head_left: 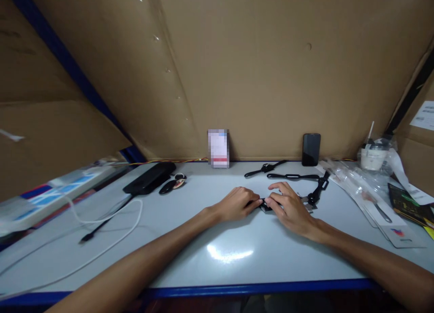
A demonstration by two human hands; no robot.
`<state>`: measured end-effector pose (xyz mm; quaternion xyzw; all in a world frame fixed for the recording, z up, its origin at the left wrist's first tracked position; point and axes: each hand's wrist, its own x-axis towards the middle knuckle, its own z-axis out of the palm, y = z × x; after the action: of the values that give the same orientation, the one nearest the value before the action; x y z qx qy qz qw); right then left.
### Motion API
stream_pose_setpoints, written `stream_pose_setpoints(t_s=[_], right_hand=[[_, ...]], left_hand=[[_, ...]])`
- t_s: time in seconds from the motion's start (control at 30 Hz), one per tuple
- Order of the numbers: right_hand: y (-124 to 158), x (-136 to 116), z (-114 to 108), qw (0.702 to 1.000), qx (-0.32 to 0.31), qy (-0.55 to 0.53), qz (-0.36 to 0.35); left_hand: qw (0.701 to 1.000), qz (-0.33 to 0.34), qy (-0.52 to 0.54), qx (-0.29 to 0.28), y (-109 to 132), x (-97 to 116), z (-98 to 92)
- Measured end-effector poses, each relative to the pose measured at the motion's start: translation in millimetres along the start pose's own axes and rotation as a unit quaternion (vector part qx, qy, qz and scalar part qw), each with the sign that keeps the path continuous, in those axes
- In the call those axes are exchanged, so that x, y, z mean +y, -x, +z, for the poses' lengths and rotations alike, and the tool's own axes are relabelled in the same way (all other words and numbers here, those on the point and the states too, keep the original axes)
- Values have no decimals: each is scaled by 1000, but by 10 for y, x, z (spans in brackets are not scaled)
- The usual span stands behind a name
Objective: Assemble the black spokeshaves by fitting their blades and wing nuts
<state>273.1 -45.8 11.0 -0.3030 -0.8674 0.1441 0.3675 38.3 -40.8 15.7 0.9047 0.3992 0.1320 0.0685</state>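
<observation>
My left hand [239,203] is closed, its thumb and fingertips pinching one end of a small black piece [265,206] low over the table. My right hand [292,212] grips the other end between thumb and fingertips, with one finger lifted away. Most of the piece is hidden by my fingers, so its kind is unclear. Just right of my right hand lie black parts with slotted ends [317,193] and small flat metal pieces [310,207]. Behind them rest a long black slotted handle [293,176] and another black handled piece [266,168].
A phone [311,150] and a blurred card [219,149] lean against the cardboard wall [264,78]. Clear blister packs [383,213] and a cup [374,157] occupy the right. Leftward are a black case [149,179], keys [172,184], a white cable [135,222] and a power strip [64,193].
</observation>
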Motion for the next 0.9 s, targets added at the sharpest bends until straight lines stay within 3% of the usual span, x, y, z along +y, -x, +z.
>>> stream_pose_setpoints(t_s=[0.2,0.43,0.63,0.9], right_hand=[[-6,24,13,1000,9,8,0],[-1,19,-2,999,-29,-25,-31],[-19,44,-15,1000,29,0,12],[-7,62,-29,998,-33,-49,-24]], left_hand=[[1000,-4,-2,4,-3,0,4],[1000,0,1,4,1,-9,6],[1000,-3,-8,8,0,-1,-1],[1000,-4,-7,2,5,-19,8]])
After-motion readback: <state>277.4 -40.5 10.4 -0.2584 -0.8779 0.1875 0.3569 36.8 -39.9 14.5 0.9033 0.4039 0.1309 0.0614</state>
